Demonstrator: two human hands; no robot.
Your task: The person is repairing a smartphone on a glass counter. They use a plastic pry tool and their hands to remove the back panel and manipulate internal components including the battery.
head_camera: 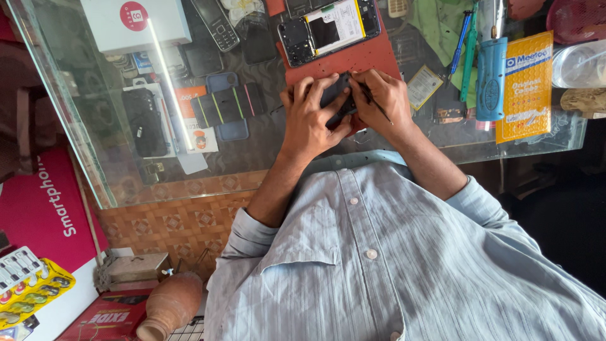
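Repair step in hand: left hand (pixel 314 117) clasps small dark phone part (pixel 334 95) on red work mat (pixel 353 60), upper centre of glass desk (pixel 82 126); right hand (pixel 385 95) pinches thin black tool (pixel 372 101); next calls for steady prying.

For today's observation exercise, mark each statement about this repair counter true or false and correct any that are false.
1. Both hands hold a small dark part over a red mat. True: left hand, right hand, dark part, red mat.
2. The right hand holds a thin dark tool. True.
3. The opened phone lies beyond the hands. True.
4. The counter top is wooden. False: it is a glass counter.
5. The person wears a red shirt. False: the striped shirt is pale blue.
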